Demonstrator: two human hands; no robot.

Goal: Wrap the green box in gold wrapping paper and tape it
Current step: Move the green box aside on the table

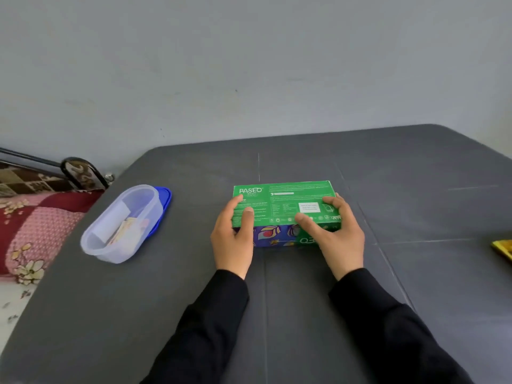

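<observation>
On my feed I see a clear plastic container (122,225) leaning on its blue lid (163,202) at the dark grey table's (110,314) left, near a floral cushion (33,231).

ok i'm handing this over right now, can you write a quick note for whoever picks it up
Left hand: grips the left end of the green box, thumb on top.
Right hand: grips the right end the same way.
Box: flat on the grey table, centre, unwrapped.
Gold paper: only a yellow edge shows at the far right; cannot confirm it is the paper.
Tape: not seen; possibly in the clear tub on the left.
Done: box placed. Left: all the wrapping and taping.
</observation>
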